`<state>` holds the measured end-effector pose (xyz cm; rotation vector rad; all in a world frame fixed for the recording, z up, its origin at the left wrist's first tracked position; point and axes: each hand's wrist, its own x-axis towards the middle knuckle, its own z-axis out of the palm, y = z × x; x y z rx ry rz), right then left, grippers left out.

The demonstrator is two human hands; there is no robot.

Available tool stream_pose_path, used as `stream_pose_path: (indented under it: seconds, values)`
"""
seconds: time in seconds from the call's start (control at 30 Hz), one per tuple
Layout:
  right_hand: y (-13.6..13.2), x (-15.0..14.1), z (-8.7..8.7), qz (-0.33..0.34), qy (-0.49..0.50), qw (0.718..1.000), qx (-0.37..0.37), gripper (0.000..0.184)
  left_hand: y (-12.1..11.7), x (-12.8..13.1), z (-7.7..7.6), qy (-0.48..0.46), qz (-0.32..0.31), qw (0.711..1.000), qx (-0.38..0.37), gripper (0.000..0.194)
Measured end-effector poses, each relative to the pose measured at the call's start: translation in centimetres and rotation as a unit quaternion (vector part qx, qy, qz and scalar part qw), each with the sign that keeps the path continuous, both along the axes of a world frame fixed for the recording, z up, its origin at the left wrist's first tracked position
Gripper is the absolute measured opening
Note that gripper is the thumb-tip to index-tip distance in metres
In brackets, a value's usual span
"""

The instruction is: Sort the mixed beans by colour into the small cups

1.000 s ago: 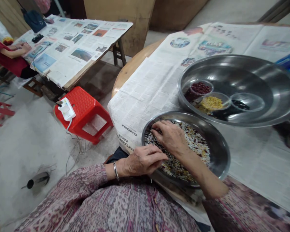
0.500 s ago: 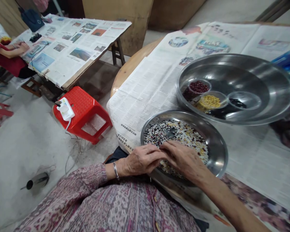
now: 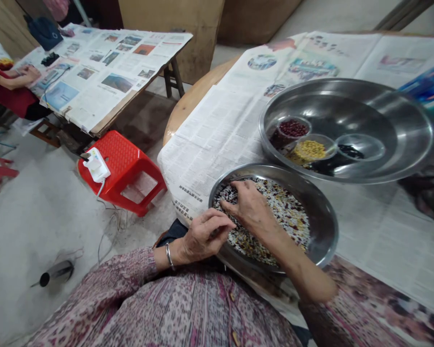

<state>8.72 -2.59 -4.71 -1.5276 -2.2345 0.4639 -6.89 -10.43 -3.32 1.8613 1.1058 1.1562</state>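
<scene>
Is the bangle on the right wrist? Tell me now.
No, the bangle sits on the wrist of the left hand.

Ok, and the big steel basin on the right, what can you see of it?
The big steel basin is round, wide and shallow, with polished, reflective metal and a narrow rolled rim. It sits on newspaper spread over a round wooden table. Inside stand three small clear dishes, holding red beans, yellow beans and black beans. Its near edge lies just beyond a smaller steel bowl; no hand touches it.
</scene>
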Motion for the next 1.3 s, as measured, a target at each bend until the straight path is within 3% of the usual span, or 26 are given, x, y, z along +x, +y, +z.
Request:
stream_pose_path:
  seconds: [0.17, 0.23, 0.3, 0.37, 0.47, 0.57, 0.63, 0.7, 0.8, 0.87, 0.9, 1.03, 1.1, 1.2, 1.3]
  values:
    - [-0.1, -2.0, 0.7, -0.017, -0.053, 0.998, -0.026, 0.018, -0.1, 0.0, 0.5, -0.033, 0.026, 0.999, 0.023, 0.013]
    - [-0.1, -2.4, 0.7, -0.008, -0.061, 0.998, -0.029, 0.018, -0.2, 0.2, 0.9, -0.061, 0.052, 0.997, -0.021, 0.012]
    - [0.2, -2.3, 0.7, -0.006, -0.027, 0.999, -0.04, 0.016, -0.2, 0.5, 1.7, -0.122, 0.092, 0.98, -0.124, 0.012]
    - [0.8, -1.6, 0.8, -0.018, 0.022, 0.998, -0.059, 0.014, -0.1, 0.9, 2.7, -0.226, 0.128, 0.933, -0.249, 0.014]
    - [1.7, 0.0, 1.3, -0.049, 0.063, 0.991, -0.104, 0.013, 0.3, 1.3, 4.2, -0.384, 0.148, 0.828, -0.381, 0.023]
    - [1.9, 1.7, 2.5, -0.122, 0.133, 0.961, -0.21, 0.014, 0.9, 2.0, 4.9, -0.46, 0.138, 0.743, -0.466, 0.025]
    - [1.5, 2.4, 3.5, -0.153, 0.171, 0.942, -0.243, 0.014, 1.4, 2.8, 4.8, -0.48, 0.138, 0.691, -0.523, 0.019]
    - [0.7, 2.7, 4.6, -0.125, 0.167, 0.951, -0.23, 0.014, 2.1, 3.7, 4.4, -0.498, 0.151, 0.639, -0.566, 0.02]
    - [-0.5, 2.5, 6.2, -0.007, 0.149, 0.961, -0.232, 0.015, 3.1, 5.2, 3.7, -0.533, 0.16, 0.585, -0.59, 0.031]
    - [-0.8, 2.4, 6.7, 0.035, 0.157, 0.959, -0.233, 0.018, 3.6, 5.8, 3.7, -0.554, 0.166, 0.574, -0.579, 0.033]
    - [-0.8, 2.6, 6.7, 0.023, 0.162, 0.962, -0.22, 0.019, 3.6, 6.0, 3.8, -0.562, 0.167, 0.572, -0.573, 0.032]
    - [0.4, 4.0, 4.6, -0.097, 0.139, 0.974, -0.151, 0.027, 3.2, 5.6, 4.7, -0.558, 0.152, 0.56, -0.593, 0.025]
    - [1.0, 4.6, 2.7, -0.053, 0.115, 0.981, -0.146, 0.028, 2.9, 5.2, 5.0, -0.541, 0.143, 0.558, -0.613, 0.024]
    - [1.1, 4.4, 0.3, 0.034, 0.079, 0.995, -0.047, 0.037, 2.4, 5.0, 5.1, -0.531, 0.124, 0.553, -0.629, 0.022]
    - [0.9, 3.4, -0.8, 0.077, 0.04, 0.996, 0.017, 0.036, 2.0, 5.0, 5.0, -0.536, 0.115, 0.542, -0.637, 0.022]
